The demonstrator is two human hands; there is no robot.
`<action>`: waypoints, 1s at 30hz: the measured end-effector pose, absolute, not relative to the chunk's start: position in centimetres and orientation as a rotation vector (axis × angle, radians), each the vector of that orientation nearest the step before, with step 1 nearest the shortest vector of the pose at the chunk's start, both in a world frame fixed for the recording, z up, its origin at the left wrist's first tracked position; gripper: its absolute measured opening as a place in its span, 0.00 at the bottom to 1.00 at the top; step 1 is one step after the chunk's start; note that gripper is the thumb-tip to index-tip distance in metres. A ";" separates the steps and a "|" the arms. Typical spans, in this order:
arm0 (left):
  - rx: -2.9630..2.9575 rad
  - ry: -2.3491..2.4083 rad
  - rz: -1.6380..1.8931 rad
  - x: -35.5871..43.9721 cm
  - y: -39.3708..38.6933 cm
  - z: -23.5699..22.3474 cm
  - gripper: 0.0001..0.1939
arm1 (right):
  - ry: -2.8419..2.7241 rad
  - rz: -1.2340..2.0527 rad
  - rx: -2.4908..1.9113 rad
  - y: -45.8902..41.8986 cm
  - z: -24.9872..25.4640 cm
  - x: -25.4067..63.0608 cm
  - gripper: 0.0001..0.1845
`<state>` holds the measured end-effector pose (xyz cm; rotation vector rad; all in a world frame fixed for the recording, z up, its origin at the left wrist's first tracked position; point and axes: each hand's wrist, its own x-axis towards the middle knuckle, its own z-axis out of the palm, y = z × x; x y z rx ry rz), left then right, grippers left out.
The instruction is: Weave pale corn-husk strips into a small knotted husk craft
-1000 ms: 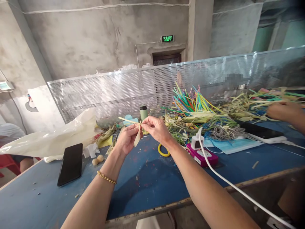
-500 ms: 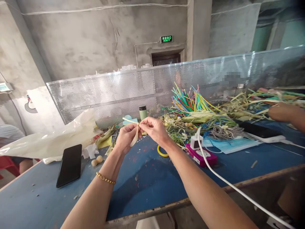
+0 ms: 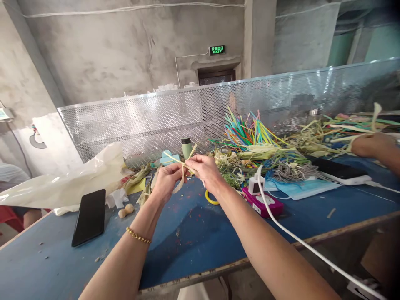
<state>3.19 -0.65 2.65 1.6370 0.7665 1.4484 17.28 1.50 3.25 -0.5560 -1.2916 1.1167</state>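
Observation:
Above the blue tabletop (image 3: 193,250) my hands meet over pale yellow strips (image 3: 179,186) that look like dried husk. My left hand (image 3: 165,182) is closed, pinching the strips where they cross. Thumb and fingers of my right hand (image 3: 206,171) are closed on them from the other side. One thin end sticks out to the upper left, another points up and right, and a wider piece hangs below the fingers. The exact crossing is partly hidden by my fingertips. A yellow ring (image 3: 211,199) lies just under my right wrist, partly covered.
Coloured stems (image 3: 243,131) and dried husks (image 3: 265,152) pile up at the right. A magenta box (image 3: 265,204), white cable (image 3: 281,228), blue mask (image 3: 301,189) and phones (image 3: 89,217) lie around. A green bottle (image 3: 186,150) stands behind my hands. A co-worker's hand (image 3: 371,143) is far right.
A strip end now points up and right above my right fingers, and the hanging piece has shifted. My hands stay together. The co-worker's hand now has a pale strip standing up by it.

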 end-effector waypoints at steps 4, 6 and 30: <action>1.663 0.719 1.459 3.1 -0.6 2.6 0.12 | -1.287 1.101 -0.567 1.1 3.4 17.1 0.14; 1.679 0.715 1.447 3.0 -0.6 2.6 0.11 | -1.294 1.082 -0.555 0.9 3.5 17.1 0.13; 1.525 0.579 1.335 3.1 -0.6 2.8 0.14 | -1.303 0.789 -0.673 1.9 3.1 17.1 0.12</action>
